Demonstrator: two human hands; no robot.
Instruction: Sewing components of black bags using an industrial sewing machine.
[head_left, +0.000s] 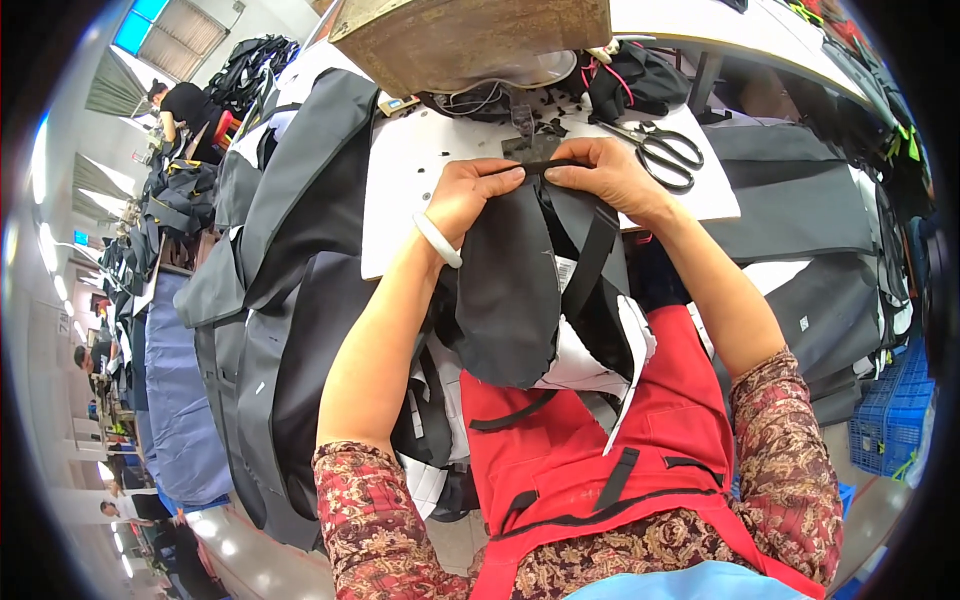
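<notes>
While pinching black fabric piece [505, 290], both hands, thumbs together.

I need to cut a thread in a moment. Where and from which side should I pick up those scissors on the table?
Probably by the two black handle loops of the scissors, which lie toward the near right, beyond the right hand. The blades point away to the upper left, toward the black scraps, so coming from the right side with the right hand looks easiest on the white table.
</notes>
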